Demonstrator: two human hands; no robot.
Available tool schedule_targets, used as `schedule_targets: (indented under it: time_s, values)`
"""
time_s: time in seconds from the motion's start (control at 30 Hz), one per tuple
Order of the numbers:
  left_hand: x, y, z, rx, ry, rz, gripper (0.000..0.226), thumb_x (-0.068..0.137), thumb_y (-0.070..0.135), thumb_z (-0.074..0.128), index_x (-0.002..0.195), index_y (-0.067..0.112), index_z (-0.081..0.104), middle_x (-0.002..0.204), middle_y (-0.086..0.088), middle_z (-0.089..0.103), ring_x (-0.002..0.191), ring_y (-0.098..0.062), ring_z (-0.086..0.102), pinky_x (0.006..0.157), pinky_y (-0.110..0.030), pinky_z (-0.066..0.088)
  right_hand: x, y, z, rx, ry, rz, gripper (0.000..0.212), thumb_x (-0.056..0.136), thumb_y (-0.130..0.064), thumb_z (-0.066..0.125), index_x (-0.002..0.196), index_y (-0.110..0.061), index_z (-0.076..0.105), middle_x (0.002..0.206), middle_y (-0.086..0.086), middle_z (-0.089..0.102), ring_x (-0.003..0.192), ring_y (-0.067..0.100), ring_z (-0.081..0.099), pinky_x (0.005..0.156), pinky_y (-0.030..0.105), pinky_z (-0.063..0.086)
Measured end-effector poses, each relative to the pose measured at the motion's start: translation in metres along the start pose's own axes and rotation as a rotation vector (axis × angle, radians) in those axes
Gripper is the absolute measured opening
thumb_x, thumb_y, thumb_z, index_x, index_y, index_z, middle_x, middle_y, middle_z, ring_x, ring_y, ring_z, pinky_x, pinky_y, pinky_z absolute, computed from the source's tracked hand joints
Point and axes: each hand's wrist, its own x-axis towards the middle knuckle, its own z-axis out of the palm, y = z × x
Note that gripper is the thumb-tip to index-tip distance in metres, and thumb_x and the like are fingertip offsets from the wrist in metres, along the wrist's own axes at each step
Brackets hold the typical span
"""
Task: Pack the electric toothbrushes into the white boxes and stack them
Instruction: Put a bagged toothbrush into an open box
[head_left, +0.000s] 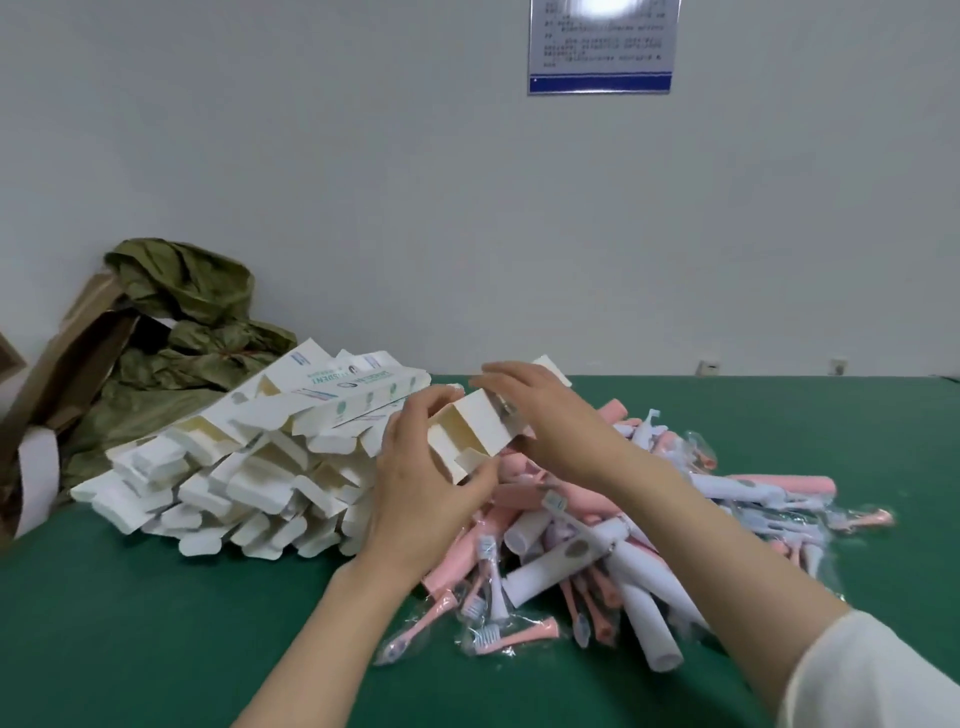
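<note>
Box in hand: one white box (480, 428), held above the middle of the desk (156, 623); open end faces the person, flaps out, inside looks empty.
Left hand (415, 483): grip pinches the open end, fingers above, thumb below.
Right hand (540, 415): grip curled over the box's far side.
Box supply: pile of white boxes (234, 467) toward the far left edge, flaps open, apparently unfilled.
Toothbrushes: loose heap of pink and white electric toothbrushes (597, 551) with bagged brush heads (488, 603), middle to right of the desk.
Progress: judged early; no closed or stacked box in view.
Remaining: fill this box, close it, stack it, then work through the heap.
</note>
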Motion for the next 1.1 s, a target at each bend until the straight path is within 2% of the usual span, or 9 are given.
schedule_targets:
  time_s: [0.1, 0.2, 0.37, 0.53, 0.73, 0.9, 0.97, 1.03, 1.1]
  values:
    - [0.006, 0.007, -0.012, -0.125, 0.066, 0.067, 0.063, 0.06, 0.029, 0.083, 0.104, 0.052, 0.044, 0.107, 0.026, 0.055, 0.101, 0.001, 0.055, 0.081, -0.009, 0.042, 0.003, -0.004, -0.006, 0.068, 0.062, -0.01, 0.057, 0.082, -0.009, 0.069, 0.133, -0.021, 0.048, 0.134, -0.005, 0.052, 0.124, 0.015, 0.044, 0.098, 0.026, 0.036]
    - [0.021, 0.013, -0.023, -0.278, 0.034, 0.103, 0.063, 0.056, 0.027, 0.084, 0.103, 0.049, 0.049, 0.109, 0.021, 0.058, 0.105, -0.005, 0.058, 0.086, -0.022, 0.048, 0.005, -0.006, -0.014, 0.162, 0.166, -0.011, 0.058, 0.081, -0.011, 0.072, 0.133, -0.023, 0.049, 0.13, -0.009, 0.053, 0.119, 0.008, 0.045, 0.092, 0.013, 0.032]
    - [0.05, 0.031, -0.031, -0.589, -0.062, 0.206, 0.046, 0.067, 0.024, 0.077, 0.102, 0.031, 0.048, 0.114, 0.005, 0.062, 0.103, -0.013, 0.062, 0.081, -0.023, 0.051, 0.008, -0.023, -0.021, 0.293, 0.348, -0.034, 0.059, 0.077, -0.013, 0.076, 0.131, -0.018, 0.052, 0.119, -0.014, 0.055, 0.11, 0.002, 0.045, 0.089, -0.004, 0.025]
    - [0.061, 0.039, -0.023, -0.55, -0.129, 0.242, 0.028, 0.078, 0.02, 0.066, 0.094, 0.029, 0.045, 0.113, 0.001, 0.063, 0.092, -0.012, 0.065, 0.075, -0.023, 0.052, 0.006, -0.031, -0.017, 0.452, 0.434, 0.072, 0.054, 0.076, -0.011, 0.075, 0.125, -0.02, 0.055, 0.114, -0.013, 0.058, 0.106, 0.004, 0.053, 0.093, 0.012, 0.04]
    - [0.064, 0.019, -0.024, -0.829, -0.045, -0.011, 0.014, 0.088, 0.012, 0.05, 0.09, 0.025, 0.044, 0.106, -0.004, 0.068, 0.104, -0.023, 0.064, 0.076, -0.03, 0.052, -0.002, -0.025, -0.023, 0.409, 0.401, 0.088, 0.063, 0.069, -0.021, 0.08, 0.123, -0.04, 0.054, 0.104, -0.022, 0.044, 0.101, 0.003, 0.042, 0.078, 0.005, 0.031]
    - [0.064, 0.013, -0.023, -1.167, -0.151, -0.131, 0.009, 0.085, 0.015, 0.049, 0.09, 0.02, 0.044, 0.101, -0.012, 0.069, 0.103, -0.027, 0.064, 0.076, -0.035, 0.054, -0.002, -0.029, -0.02, 0.36, 0.37, 0.086, 0.064, 0.066, -0.026, 0.082, 0.124, -0.036, 0.057, 0.097, -0.019, 0.041, 0.097, 0.005, 0.04, 0.07, 0.008, 0.03]
    - [0.065, 0.014, -0.02, -1.13, -0.147, -0.12, 0.021, 0.08, 0.026, 0.063, 0.092, 0.022, 0.046, 0.104, -0.011, 0.068, 0.106, -0.027, 0.063, 0.076, -0.035, 0.054, -0.001, -0.031, -0.017, 0.33, 0.338, 0.114, 0.065, 0.065, -0.029, 0.083, 0.125, -0.035, 0.057, 0.097, -0.017, 0.041, 0.097, 0.003, 0.037, 0.071, 0.008, 0.031]
    - [0.067, 0.018, -0.013, -1.093, -0.116, -0.118, 0.06, 0.062, 0.04, 0.084, 0.108, 0.028, 0.048, 0.112, -0.006, 0.066, 0.111, -0.023, 0.061, 0.08, -0.032, 0.053, 0.001, -0.032, -0.016, 0.368, 0.371, 0.153, 0.063, 0.064, -0.032, 0.083, 0.122, -0.034, 0.058, 0.098, -0.016, 0.045, 0.093, 0.001, 0.039, 0.072, 0.005, 0.032]
    - [0.065, 0.02, -0.006, -1.045, -0.11, -0.166, 0.095, 0.047, 0.052, 0.088, 0.126, 0.035, 0.039, 0.122, 0.0, 0.062, 0.116, -0.015, 0.058, 0.086, -0.029, 0.052, 0.002, -0.034, -0.019, 0.559, 0.51, 0.245, 0.05, 0.064, -0.034, 0.082, 0.108, -0.032, 0.059, 0.097, -0.014, 0.057, 0.085, -0.004, 0.05, 0.07, 0.004, 0.038]
